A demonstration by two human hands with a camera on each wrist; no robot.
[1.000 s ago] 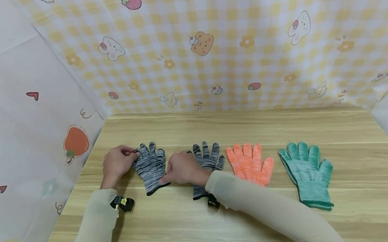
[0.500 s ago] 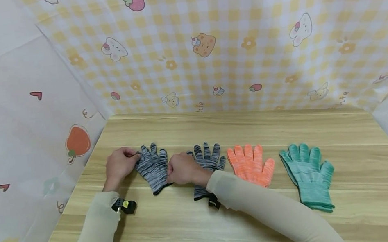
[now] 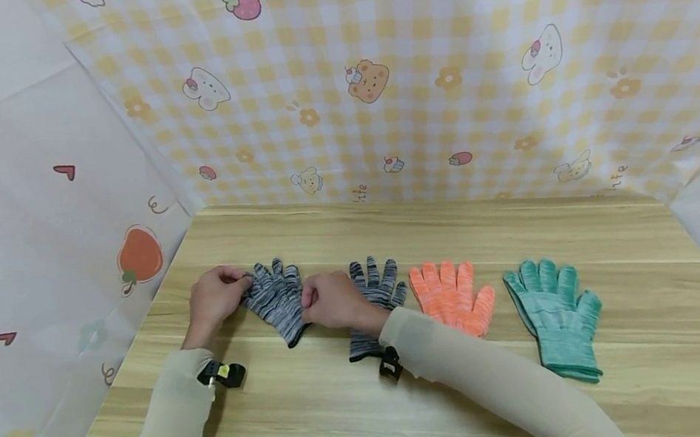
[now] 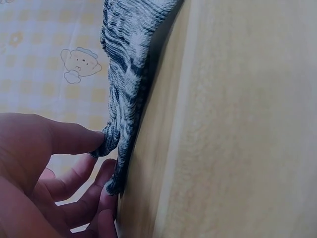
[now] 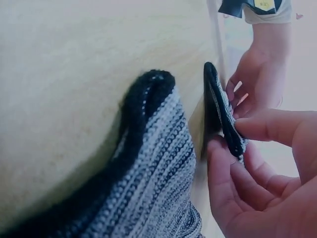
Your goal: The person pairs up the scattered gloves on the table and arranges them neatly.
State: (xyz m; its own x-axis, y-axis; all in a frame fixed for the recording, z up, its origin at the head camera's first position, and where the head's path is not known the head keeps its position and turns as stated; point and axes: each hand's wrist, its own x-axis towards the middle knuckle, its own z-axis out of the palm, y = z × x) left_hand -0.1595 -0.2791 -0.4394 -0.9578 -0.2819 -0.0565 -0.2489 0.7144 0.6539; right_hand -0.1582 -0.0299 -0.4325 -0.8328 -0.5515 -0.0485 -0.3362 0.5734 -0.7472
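Observation:
A grey-and-black striped knit glove [image 3: 277, 303] lies on the left part of the table, its fingers pointing away. My left hand [image 3: 212, 297] pinches a fingertip on the glove's left side; the left wrist view shows thumb and fingers on that knit tip [image 4: 110, 141]. At the opposite lower corner, my right hand [image 3: 335, 301] pinches the black-edged cuff [image 5: 225, 116] between thumb and fingers, and the cuff stands a little off the table. A second grey striped glove [image 3: 374, 291] lies just right of it, partly hidden under my right hand and wrist.
An orange glove [image 3: 448, 294] lies right of the grey ones, its cuff hidden by my right sleeve. Farther right is a green glove [image 3: 560, 327], apparently two layers. A checked cloth wall [image 3: 409, 113] closes the table's back; a white sheet [image 3: 50, 238] hangs at left.
The left grey glove's cuff has swung to the right and turned more edge-on, with my right hand drawing it. My left hand has shifted slightly right. The other gloves look unmoved.

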